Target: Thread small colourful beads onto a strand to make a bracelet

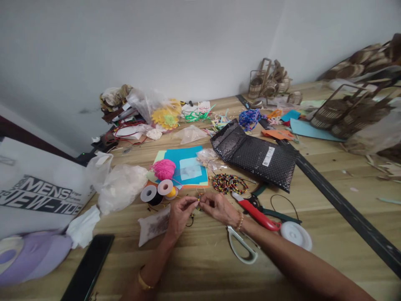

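Note:
My left hand (181, 212) and my right hand (220, 208) meet over the table, fingertips pinched close together. Between them is a short string of small beads (199, 205) on a dark cord; its far end shows just beyond my fingers, and a dark loop hangs below. Both hands look closed on it. Just past my right hand lies a coil of multicoloured beads (230, 184). Scissors with pale handles (242, 251) rest under my right wrist. A clear bag of small dark bits (154, 225) sits beside my left hand.
Red-and-green pruning shears (261, 214) and a white spool (296, 235) lie to the right. Cord spools (151, 195), pink yarn (164, 169) and blue sheets (200, 159) stand ahead. A black bubble mailer (257, 156) and long dark ruler (344, 209) are further right; a phone (89, 267) is left.

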`<state>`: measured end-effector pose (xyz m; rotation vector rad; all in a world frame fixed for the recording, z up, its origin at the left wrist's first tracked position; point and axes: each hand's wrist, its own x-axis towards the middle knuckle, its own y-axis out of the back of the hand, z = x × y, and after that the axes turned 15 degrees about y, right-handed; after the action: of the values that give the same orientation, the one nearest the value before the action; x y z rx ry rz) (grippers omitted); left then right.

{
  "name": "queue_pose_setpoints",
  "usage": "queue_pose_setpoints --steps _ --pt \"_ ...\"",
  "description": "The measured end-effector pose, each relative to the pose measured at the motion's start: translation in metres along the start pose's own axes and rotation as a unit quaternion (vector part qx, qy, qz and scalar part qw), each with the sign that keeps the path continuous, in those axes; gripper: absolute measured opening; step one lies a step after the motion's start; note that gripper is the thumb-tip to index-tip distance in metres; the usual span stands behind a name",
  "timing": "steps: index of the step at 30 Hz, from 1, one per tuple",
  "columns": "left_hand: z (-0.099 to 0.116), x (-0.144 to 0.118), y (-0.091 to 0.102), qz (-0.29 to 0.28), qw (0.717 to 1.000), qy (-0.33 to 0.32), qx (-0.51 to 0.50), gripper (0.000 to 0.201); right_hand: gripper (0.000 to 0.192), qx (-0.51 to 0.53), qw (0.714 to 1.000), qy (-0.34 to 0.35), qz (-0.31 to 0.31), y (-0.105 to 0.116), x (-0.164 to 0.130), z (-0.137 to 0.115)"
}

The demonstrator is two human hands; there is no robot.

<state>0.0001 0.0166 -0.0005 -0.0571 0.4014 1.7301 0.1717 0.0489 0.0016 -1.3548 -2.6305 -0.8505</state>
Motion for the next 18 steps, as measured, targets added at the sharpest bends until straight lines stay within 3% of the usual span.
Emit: queue_pose_setpoints --steps 11,18 --pt "-0.0037 -0.0036 -0.0024 0.032 0.993 -0.071 0.09 0.015 0.017 -0.046 0.999 0.023 -0.011 -0.0029 -0.0004 0.0083" --pt "-0.0082 -0.0057 -0.005 0.054 0.966 -0.165 0.192 0.015 0.017 -0.093 0.994 0.06 -0.015 -0.0066 -0.0011 0.0075"
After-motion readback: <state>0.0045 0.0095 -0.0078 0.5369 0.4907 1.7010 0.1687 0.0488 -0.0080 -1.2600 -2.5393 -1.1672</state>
